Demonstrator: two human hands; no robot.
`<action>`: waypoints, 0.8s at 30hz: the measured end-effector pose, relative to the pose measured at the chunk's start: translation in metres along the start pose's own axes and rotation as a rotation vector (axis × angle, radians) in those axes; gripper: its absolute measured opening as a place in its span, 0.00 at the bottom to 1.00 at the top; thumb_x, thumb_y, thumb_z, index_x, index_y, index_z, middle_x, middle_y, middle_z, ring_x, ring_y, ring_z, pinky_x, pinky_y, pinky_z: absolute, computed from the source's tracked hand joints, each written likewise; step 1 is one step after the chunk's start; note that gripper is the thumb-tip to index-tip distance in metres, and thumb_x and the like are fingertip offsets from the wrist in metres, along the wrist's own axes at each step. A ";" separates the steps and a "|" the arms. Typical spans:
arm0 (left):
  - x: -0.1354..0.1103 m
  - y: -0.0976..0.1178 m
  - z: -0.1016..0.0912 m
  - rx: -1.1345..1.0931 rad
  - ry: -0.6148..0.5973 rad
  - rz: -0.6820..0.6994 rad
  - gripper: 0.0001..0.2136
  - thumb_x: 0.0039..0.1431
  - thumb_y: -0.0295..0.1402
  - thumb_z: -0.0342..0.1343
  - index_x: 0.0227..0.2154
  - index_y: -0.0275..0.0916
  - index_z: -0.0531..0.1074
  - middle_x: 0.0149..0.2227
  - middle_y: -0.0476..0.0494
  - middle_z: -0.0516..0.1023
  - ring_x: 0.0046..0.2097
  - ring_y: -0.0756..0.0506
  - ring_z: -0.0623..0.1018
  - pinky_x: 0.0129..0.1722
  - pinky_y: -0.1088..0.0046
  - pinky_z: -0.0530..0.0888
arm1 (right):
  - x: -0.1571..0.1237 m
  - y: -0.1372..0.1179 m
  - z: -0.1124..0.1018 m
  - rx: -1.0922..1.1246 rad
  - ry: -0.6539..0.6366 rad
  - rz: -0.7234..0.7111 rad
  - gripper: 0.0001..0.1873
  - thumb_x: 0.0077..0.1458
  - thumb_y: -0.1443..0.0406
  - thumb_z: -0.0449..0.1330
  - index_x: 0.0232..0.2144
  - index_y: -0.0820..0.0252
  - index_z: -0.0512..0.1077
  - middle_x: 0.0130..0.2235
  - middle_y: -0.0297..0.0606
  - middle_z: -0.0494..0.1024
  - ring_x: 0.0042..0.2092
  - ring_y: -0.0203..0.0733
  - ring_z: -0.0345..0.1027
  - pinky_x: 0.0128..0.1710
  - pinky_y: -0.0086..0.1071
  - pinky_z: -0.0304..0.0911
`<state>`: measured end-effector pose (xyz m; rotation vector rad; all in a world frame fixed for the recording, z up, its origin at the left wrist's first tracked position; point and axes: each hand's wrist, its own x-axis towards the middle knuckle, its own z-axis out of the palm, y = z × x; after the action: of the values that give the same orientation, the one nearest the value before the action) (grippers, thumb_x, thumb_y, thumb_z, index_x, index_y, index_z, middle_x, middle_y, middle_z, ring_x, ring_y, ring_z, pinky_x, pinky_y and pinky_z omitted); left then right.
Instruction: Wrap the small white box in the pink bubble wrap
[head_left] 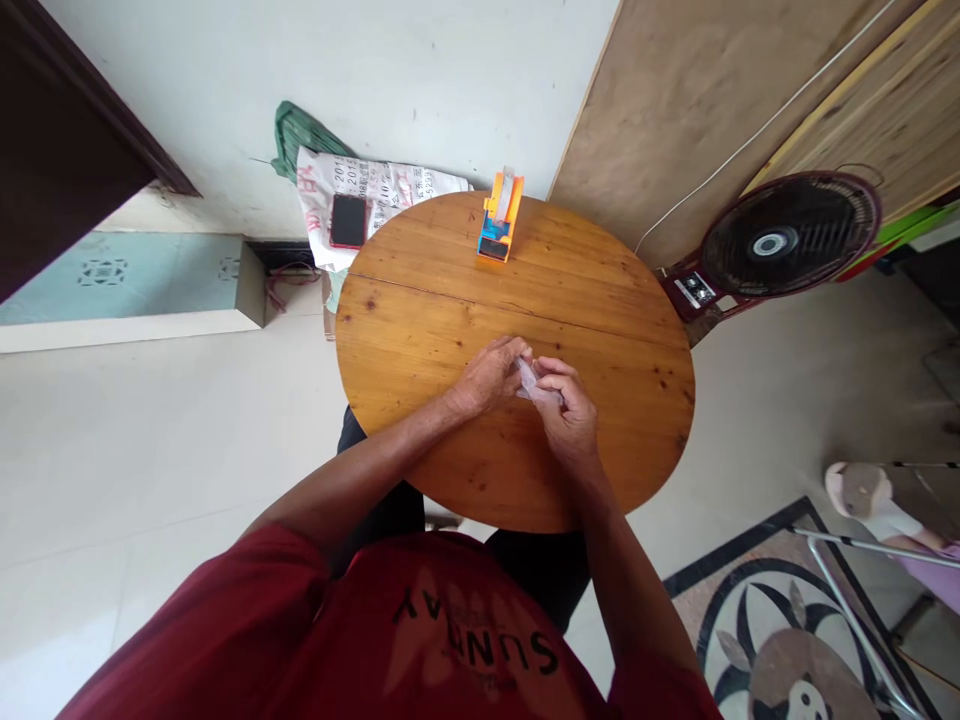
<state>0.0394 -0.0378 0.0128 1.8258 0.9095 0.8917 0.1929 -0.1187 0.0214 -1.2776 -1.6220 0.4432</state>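
Note:
Over the middle of the round wooden table (420,340), both of my hands meet around a small crumpled piece of thin, translucent whitish plastic (538,387). My left hand (491,378) pinches its left end between thumb and fingers. On the other side, my right hand (571,410) has its fingers bent around the right end. Part of the piece is hidden by the fingers, and its exact kind does not show. Beyond the hands, near the far edge of the table, stands an orange and blue tape dispenser (501,215) with a roll of clear tape.
A printed white sack (390,190) lies behind the table, with a phone (349,220) on it and a green bag (304,135) beside it. A dark fan (787,235) stands at the right. Another person's foot (859,490) and a metal frame (840,580) show lower right.

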 end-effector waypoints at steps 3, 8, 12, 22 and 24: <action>0.003 0.000 -0.006 -0.066 -0.074 -0.022 0.07 0.51 0.22 0.53 0.32 0.39 0.68 0.30 0.51 0.70 0.32 0.50 0.68 0.33 0.74 0.66 | 0.000 0.003 -0.001 -0.019 -0.029 -0.028 0.04 0.60 0.66 0.61 0.37 0.52 0.74 0.54 0.41 0.77 0.55 0.47 0.73 0.54 0.45 0.70; 0.002 -0.001 -0.017 -0.085 -0.166 -0.041 0.09 0.51 0.21 0.52 0.35 0.38 0.71 0.29 0.52 0.71 0.31 0.51 0.69 0.33 0.75 0.67 | 0.000 0.007 0.000 -0.031 -0.027 -0.066 0.04 0.60 0.67 0.59 0.36 0.52 0.74 0.53 0.42 0.77 0.55 0.47 0.74 0.54 0.46 0.71; -0.003 -0.008 -0.013 0.015 -0.083 0.108 0.13 0.50 0.20 0.51 0.38 0.38 0.72 0.43 0.44 0.75 0.43 0.46 0.75 0.44 0.70 0.72 | 0.001 0.005 -0.003 -0.054 -0.093 -0.127 0.06 0.61 0.68 0.57 0.38 0.52 0.73 0.54 0.42 0.78 0.56 0.47 0.73 0.55 0.46 0.70; -0.021 -0.018 -0.035 0.342 -0.184 0.451 0.20 0.58 0.29 0.55 0.54 0.37 0.72 0.66 0.28 0.65 0.67 0.33 0.67 0.63 0.48 0.65 | -0.006 0.010 -0.008 -0.199 -0.194 -0.194 0.09 0.64 0.68 0.54 0.41 0.52 0.74 0.59 0.43 0.76 0.61 0.47 0.70 0.59 0.47 0.69; -0.026 -0.018 -0.043 0.460 -0.211 0.499 0.23 0.60 0.31 0.56 0.59 0.38 0.69 0.68 0.29 0.62 0.69 0.31 0.63 0.64 0.46 0.64 | -0.008 0.010 -0.009 -0.236 -0.201 -0.214 0.11 0.63 0.69 0.54 0.43 0.53 0.74 0.60 0.43 0.75 0.62 0.47 0.69 0.60 0.47 0.69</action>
<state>-0.0130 -0.0374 0.0064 2.5621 0.5566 0.8011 0.2059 -0.1245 0.0140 -1.2440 -2.0048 0.2591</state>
